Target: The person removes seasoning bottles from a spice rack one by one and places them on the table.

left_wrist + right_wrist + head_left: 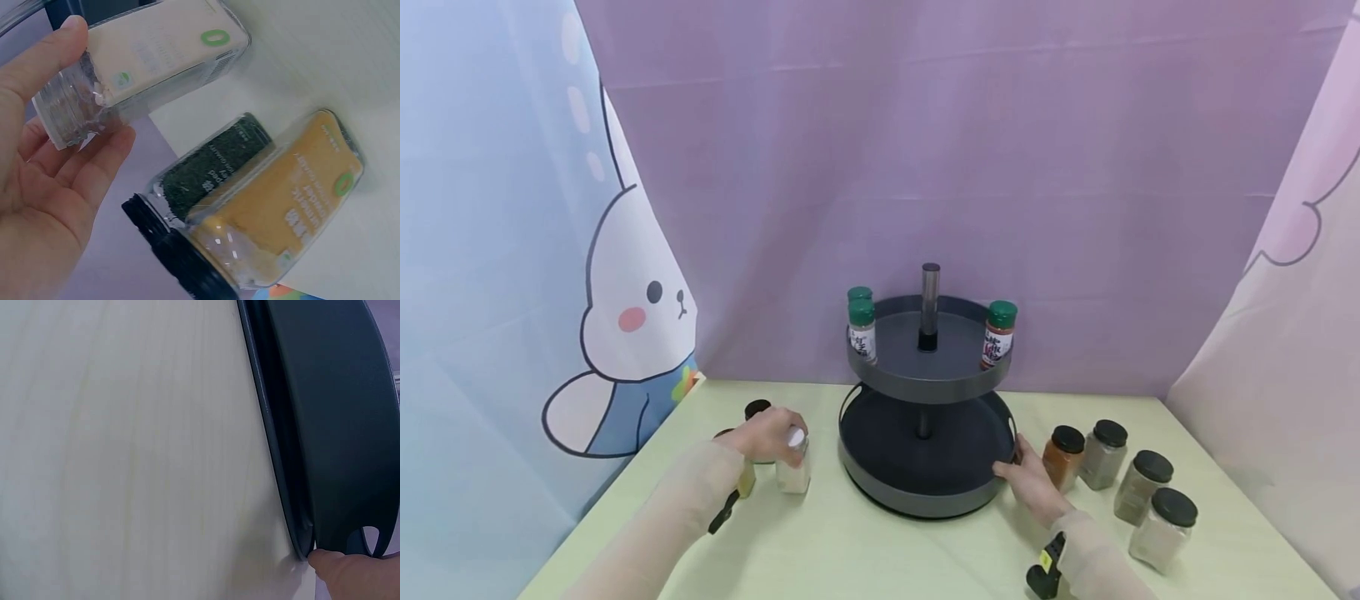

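Note:
My left hand holds a square clear spice jar of pale powder by its white-lidded end. In the left wrist view, thumb and fingers lie on either side of the neck of this jar. Close by are a black-lidded jar of yellow powder and one of dark green flakes. My right hand grips the right edge of the dark two-tier rack, by the side cut-out of its lower tray. The right wrist view has the thumb against the rack's base edge; the other fingers are hidden there.
Green-capped shakers, a pair at left and one at right, stand on the upper tray. Right of the rack are black-lidded jars of orange powder and paler contents. A purple curtain hangs behind the table.

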Action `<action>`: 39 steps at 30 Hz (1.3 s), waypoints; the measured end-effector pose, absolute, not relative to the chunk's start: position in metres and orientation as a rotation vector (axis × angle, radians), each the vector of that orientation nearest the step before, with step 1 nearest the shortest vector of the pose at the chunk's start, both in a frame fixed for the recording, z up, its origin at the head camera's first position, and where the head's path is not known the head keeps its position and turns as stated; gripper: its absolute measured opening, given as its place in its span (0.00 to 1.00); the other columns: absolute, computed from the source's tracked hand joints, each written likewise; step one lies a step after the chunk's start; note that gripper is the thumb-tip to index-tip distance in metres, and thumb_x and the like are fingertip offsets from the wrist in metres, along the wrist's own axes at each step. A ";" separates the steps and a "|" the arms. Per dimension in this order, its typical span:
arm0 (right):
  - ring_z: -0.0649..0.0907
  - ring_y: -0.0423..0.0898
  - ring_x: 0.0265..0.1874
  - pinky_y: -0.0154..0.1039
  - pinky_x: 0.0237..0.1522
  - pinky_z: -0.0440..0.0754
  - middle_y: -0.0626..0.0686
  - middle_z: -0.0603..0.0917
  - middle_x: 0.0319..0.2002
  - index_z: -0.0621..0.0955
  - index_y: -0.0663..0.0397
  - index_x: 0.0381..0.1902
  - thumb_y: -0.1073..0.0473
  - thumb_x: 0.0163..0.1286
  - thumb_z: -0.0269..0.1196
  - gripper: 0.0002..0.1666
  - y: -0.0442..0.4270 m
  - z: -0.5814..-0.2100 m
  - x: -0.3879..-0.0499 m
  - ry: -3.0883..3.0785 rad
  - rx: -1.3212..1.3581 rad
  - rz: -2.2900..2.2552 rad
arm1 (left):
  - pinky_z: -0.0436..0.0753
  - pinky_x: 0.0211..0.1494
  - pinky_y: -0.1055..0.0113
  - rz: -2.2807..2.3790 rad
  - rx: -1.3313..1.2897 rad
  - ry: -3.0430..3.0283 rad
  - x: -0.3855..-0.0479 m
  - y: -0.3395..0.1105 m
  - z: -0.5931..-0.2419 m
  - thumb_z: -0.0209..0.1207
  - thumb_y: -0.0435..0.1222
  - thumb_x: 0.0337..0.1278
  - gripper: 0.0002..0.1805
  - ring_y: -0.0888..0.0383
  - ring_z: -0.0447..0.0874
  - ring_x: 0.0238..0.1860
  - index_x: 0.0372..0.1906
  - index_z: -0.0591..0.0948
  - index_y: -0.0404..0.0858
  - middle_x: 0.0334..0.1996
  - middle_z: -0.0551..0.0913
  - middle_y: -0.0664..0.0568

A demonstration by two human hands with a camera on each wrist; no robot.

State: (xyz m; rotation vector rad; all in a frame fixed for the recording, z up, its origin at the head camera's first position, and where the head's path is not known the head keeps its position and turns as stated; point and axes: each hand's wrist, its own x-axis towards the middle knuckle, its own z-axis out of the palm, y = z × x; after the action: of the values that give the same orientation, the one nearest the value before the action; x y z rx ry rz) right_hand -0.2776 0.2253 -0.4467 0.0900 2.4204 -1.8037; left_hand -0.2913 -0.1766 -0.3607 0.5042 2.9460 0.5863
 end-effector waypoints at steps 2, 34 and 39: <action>0.42 0.65 0.69 0.58 0.68 0.46 0.72 0.38 0.69 0.33 0.68 0.69 0.66 0.63 0.52 0.50 0.225 -0.446 -0.277 2.425 0.097 -1.795 | 0.79 0.40 0.62 0.592 0.474 2.940 -0.290 -0.177 -0.362 0.72 0.32 0.31 0.19 0.58 0.77 0.34 0.36 0.81 0.40 0.35 0.81 0.53; 0.42 0.64 0.69 0.57 0.68 0.46 0.71 0.37 0.69 0.33 0.69 0.68 0.66 0.62 0.52 0.50 0.225 -0.445 -0.274 2.426 0.092 -1.792 | 0.78 0.47 0.55 0.547 0.419 2.913 -0.293 -0.186 -0.371 0.71 0.35 0.35 0.21 0.54 0.78 0.41 0.41 0.79 0.42 0.40 0.80 0.51; 0.42 0.64 0.69 0.57 0.68 0.46 0.71 0.36 0.69 0.32 0.69 0.68 0.66 0.63 0.52 0.50 0.225 -0.446 -0.276 2.434 0.079 -1.789 | 0.79 0.46 0.55 0.537 0.412 2.904 -0.294 -0.187 -0.370 0.71 0.36 0.35 0.23 0.53 0.78 0.41 0.44 0.79 0.40 0.42 0.80 0.49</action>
State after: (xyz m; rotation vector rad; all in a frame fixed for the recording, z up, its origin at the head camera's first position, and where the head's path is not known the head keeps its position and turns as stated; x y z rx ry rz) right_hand -0.2759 0.2252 -0.4458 0.0785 2.4338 -1.7892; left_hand -0.2935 -0.1868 -0.3699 0.4115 2.9039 0.5373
